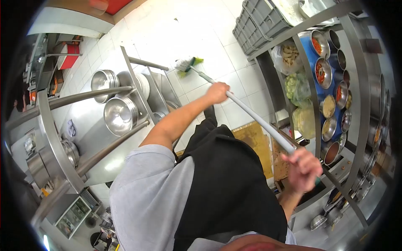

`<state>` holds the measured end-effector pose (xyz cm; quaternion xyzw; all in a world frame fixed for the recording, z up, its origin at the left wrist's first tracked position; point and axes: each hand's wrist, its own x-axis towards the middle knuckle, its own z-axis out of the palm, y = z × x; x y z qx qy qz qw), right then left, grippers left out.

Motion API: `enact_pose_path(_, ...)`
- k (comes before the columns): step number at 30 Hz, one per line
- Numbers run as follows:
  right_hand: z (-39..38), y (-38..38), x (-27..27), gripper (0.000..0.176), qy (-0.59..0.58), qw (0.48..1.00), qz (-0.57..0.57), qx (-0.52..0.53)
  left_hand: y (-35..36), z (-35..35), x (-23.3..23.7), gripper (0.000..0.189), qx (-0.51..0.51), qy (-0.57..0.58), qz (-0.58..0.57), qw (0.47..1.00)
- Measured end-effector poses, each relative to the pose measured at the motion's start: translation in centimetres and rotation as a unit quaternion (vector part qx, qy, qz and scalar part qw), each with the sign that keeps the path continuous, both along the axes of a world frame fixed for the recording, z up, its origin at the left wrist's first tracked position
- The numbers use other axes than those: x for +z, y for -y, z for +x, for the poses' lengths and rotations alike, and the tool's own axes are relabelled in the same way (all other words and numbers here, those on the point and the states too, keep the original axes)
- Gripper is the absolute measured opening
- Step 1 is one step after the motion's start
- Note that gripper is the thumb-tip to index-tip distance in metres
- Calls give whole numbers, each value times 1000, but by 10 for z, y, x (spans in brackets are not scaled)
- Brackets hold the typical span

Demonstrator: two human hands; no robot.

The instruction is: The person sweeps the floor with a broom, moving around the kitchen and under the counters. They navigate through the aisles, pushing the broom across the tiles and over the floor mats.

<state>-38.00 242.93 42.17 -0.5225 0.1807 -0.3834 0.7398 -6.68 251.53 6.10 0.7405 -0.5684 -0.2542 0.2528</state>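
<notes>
A long grey broom handle [259, 119] runs diagonally across the view. My left hand [217, 93] is wrapped round its lower part, near a green section. Near the upper end of the handle, my right hand [302, 170] is closed round it, slightly blurred. The white and green broom head [184, 65] rests on the white tiled floor [201, 37]. Yellow-green scraps [197, 61] lie at the bristles, partly covered by them.
Metal bowls [120, 116] and stacked plates [143, 86] stand on a steel rack at left. To the right, a shelf holds bowls of chopped food [323, 72] and bagged vegetables [298, 88]. Grey crates [260, 23] stand beyond it. A brown board [254, 144] lies by my feet.
</notes>
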Motion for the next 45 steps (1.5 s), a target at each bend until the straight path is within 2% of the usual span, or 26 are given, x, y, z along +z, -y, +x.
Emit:
enact_pose_path(2,-24,12,48,54,-17,999,-11,-27,26,-44,35,37,0,0,19,1000)
enact_pose_path(7,-85,15,164,57,-155,974,-147,-75,95,-183,99,24,-177,-120,61,975)
enact_pose_path(8,-83,17,176,56,-173,963,-206,-32,113,-205,105,26,-215,-146,63,964)
enact_pose_path(9,-80,19,181,54,-189,946,-262,14,132,-220,105,26,-221,-150,57,962)
enact_pose_path(11,-59,26,145,51,-222,916,-333,-24,159,-243,81,27,-205,-137,45,968)
enact_pose_path(12,-36,32,124,51,-230,921,-315,-18,169,-243,60,28,-182,-122,69,973)
enact_pose_path(13,-10,39,103,51,-236,925,-298,-11,182,-236,35,31,-158,-105,92,978)
enact_pose_path(15,4,55,68,55,-220,938,-267,13,180,-190,-10,34,-93,-124,60,986)
enact_pose_path(16,8,62,54,57,-197,947,-250,30,178,-165,-18,35,-59,-104,105,987)
enact_pose_path(17,14,71,48,58,-173,954,-241,55,164,-143,-54,13,-19,-98,-77,992)
enact_pose_path(19,24,82,31,57,-132,964,-222,65,150,-97,-36,10,89,-101,-18,991)
enact_pose_path(20,26,89,25,57,-94,971,-204,86,144,-77,-36,16,95,-99,-2,991)
enact_pose_path(21,28,100,22,57,-93,971,-204,87,140,-61,-16,20,119,-90,44,988)
enact_pose_path(24,36,128,29,56,-60,972,-185,133,142,-42,-1,18,216,-46,6,975)
enact_pose_path(26,28,149,62,54,-74,969,-204,115,155,-51,21,14,185,-42,-58,980)
enact_pose_path(28,12,171,101,52,-74,957,-239,146,178,-74,62,10,139,-133,-33,981)
enact_pose_path(30,-6,210,142,53,-33,901,-303,309,202,-102,97,15,1,-103,-24,994)
enact_pose_path(31,5,206,142,53,-31,899,-302,315,201,-99,97,15,8,-103,-24,994)
enact_pose_path(33,38,192,138,60,-63,909,-313,269,197,-81,94,20,-63,-113,55,990)
enact_pose_path(35,92,168,106,64,-80,941,-263,195,170,-35,63,22,-41,-92,93,991)
enact_pose_path(36,115,161,81,63,-61,955,-234,171,150,-6,36,21,2,-90,80,993)
enact_pose_path(37,147,147,68,60,-103,960,-200,167,128,28,8,20,45,-86,69,993)
enact_pose_path(38,174,137,48,60,-119,959,-184,181,109,64,-15,16,90,-85,108,986)
enact_pose_path(39,205,129,32,60,-101,955,-182,211,90,100,-24,18,125,-70,109,984)
enact_pose_path(42,275,116,-1,61,-44,960,-165,223,58,192,-10,31,211,-50,136,967)
enact_pose_path(45,321,125,10,62,-45,959,-179,216,59,244,11,31,230,-34,119,965)
